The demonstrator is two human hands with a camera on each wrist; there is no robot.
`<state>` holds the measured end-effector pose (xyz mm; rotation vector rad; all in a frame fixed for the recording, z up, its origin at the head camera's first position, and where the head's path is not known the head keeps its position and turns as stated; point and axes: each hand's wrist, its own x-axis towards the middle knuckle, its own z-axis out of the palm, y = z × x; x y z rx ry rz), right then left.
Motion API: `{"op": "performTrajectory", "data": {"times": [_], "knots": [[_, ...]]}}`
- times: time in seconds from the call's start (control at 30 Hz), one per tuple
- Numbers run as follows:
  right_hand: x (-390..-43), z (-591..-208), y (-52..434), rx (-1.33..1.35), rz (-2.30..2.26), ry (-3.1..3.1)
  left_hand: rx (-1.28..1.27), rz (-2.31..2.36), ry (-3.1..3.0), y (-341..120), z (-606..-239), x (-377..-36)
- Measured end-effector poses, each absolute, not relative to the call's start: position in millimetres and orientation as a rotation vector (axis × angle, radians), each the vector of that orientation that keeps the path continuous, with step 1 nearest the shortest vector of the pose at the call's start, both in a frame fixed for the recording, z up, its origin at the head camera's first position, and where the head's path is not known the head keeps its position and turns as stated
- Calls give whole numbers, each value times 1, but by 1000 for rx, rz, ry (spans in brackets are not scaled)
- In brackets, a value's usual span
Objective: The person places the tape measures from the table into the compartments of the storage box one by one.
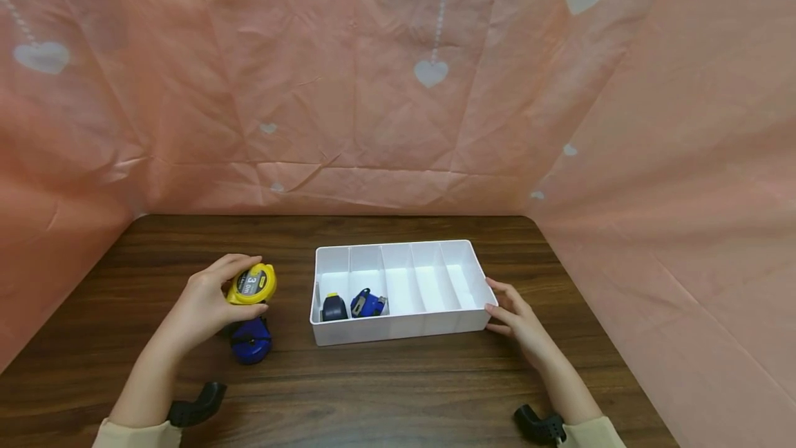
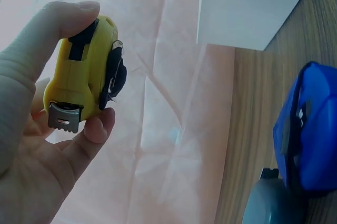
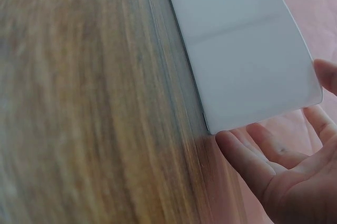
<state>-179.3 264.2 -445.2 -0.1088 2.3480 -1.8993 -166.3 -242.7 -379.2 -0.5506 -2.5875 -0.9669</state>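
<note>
Far left: left hand [image 1: 202,306] clamped on a yellow tape [image 1: 251,285], thumb over the top and fingertips under the case, lifted clear of the table [image 1: 398,393]. In the left wrist view, metal hook end of the tape [image 2: 63,117] turned toward the palm, belt clip facing outward. Just below that grip, a blue tape [image 1: 251,341] lying on the table, with a dark one half hidden behind it. Further right, white tray [image 1: 398,329] with five long slots running front to back; leftmost slot holding a black-and-yellow tape [image 1: 334,307], next slot a blue one [image 1: 367,303], remaining three slots with nothing visible in them. Tray lying directly right of the held tape, close by, long side facing the person. At the far right, right hand [image 1: 519,320] with fingers apart and straight, fingertips touching the tray's right end wall, holding nothing. Left hand clearly nearer to the loose tapes; right hand nearer to the tray's bare slots.
</note>
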Motion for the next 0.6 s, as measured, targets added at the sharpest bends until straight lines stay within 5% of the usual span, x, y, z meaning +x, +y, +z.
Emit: {"op": "performTrajectory", "data": {"times": [0.6], "knots": [[-179,-445,264,-113,-1898,2338,-580,-1039,-2572,-224,-383,-173]]}}
